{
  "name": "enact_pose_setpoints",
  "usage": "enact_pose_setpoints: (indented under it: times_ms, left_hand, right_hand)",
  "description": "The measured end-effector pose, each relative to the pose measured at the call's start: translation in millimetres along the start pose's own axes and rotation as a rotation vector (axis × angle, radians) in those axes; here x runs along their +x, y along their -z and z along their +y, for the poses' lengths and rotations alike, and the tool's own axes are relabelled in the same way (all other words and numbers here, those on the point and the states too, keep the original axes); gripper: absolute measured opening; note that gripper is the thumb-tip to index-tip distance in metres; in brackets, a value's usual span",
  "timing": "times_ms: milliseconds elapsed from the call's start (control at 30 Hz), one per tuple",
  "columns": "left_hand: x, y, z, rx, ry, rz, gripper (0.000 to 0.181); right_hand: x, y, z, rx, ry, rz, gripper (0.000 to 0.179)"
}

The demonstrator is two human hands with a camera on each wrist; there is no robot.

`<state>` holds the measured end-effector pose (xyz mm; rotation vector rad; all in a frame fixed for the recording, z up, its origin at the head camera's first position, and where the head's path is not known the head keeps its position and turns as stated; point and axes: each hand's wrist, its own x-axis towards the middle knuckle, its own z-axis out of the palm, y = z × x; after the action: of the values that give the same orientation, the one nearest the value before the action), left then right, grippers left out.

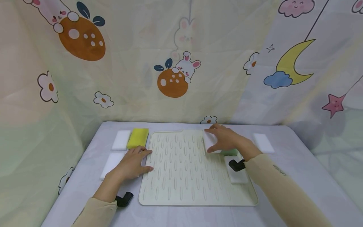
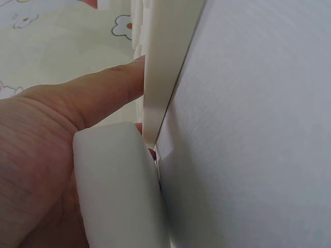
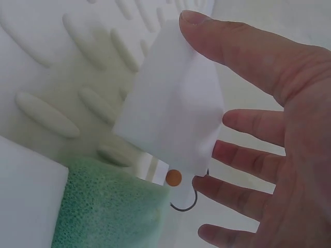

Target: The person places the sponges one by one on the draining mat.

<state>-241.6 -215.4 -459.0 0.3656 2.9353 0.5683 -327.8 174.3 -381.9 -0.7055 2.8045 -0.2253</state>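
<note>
A cream drying mat (image 1: 181, 176) with raised oval ridges lies on the table. At its far right part my right hand (image 1: 227, 138) holds a white sponge (image 1: 210, 140), thumb on one side and fingertips on the other. Close beside it on the mat is a green sponge (image 3: 108, 206), partly hidden by the hand in the head view. Nearer the front right lies another white sponge (image 1: 235, 178). My left hand (image 1: 130, 164) rests at the mat's left edge, thumb and fingertips touching it. Under that hand's palm sits a white sponge (image 2: 116, 181).
Left of the mat stand a yellow sponge (image 1: 138, 138) and a white sponge (image 1: 121, 140). One more white sponge (image 1: 263, 143) lies beyond the mat on the right. A patterned cloth curtain (image 1: 127, 78) hangs behind the white-covered table (image 1: 198, 217).
</note>
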Motion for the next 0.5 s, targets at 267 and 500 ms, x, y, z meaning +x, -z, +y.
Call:
enact_pose_setpoints:
  times_ms: [267, 500]
  left_hand:
    - [-0.4, -0.9, 0.1, -0.009, -0.002, 0.000, 0.075]
    - [-0.1, 1.6, 1.7, -0.010, 0.004, -0.003, 0.075]
  right_hand:
    - [4.7, -7.1, -2.5, 0.010, -0.014, -0.015, 0.094]
    - [9.6, -10.8, -1.9, 0.002, -0.007, -0.019, 0.094]
